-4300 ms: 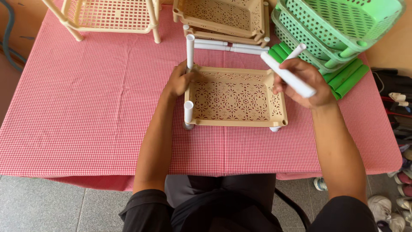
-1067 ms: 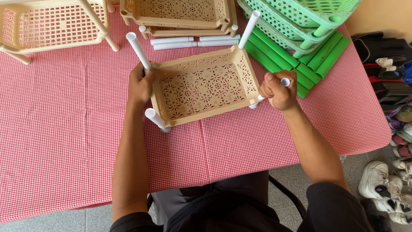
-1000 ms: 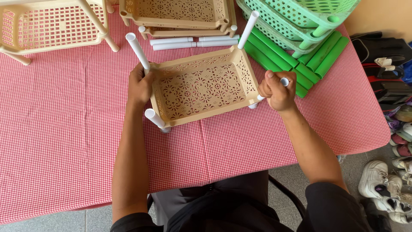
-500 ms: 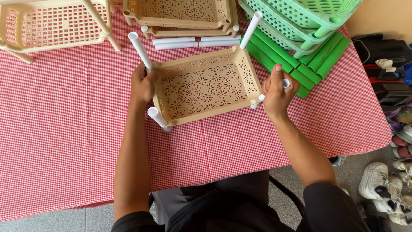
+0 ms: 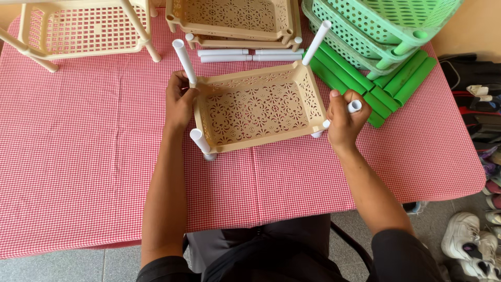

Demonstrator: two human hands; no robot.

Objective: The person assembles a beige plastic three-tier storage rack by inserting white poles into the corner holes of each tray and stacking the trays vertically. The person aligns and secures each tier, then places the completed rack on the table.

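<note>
Beige perforated plastic makes up the shelf tray (image 5: 259, 108) that sits near the middle of a table covered with a red-and-white checked cloth (image 5: 83, 156), seen from the head camera. White plastic tubes stand in its corners: one at the far left (image 5: 183, 60), one at the far right (image 5: 317, 42), one at the near left (image 5: 199, 141), each leaning a little. The left hand (image 5: 178, 101) is wrapped around the tray's far left corner, fingers closed on the rim just below the tube there. The right hand (image 5: 344, 119) is curled tightly around a fourth white tube (image 5: 352, 107) at the tray's near right corner, with the tube's open end showing above the fist.

Behind the tray, loose white tubes (image 5: 249, 55) lie flat in a row, touching a stack of further beige trays (image 5: 235, 21). To the far left stands an assembled beige rack (image 5: 78, 28). At the far right, green trays (image 5: 381, 23) are piled up, with green tubes (image 5: 386, 86) lying side by side beneath them. Shoes (image 5: 469, 240) lie on the floor beyond the table's right edge.
</note>
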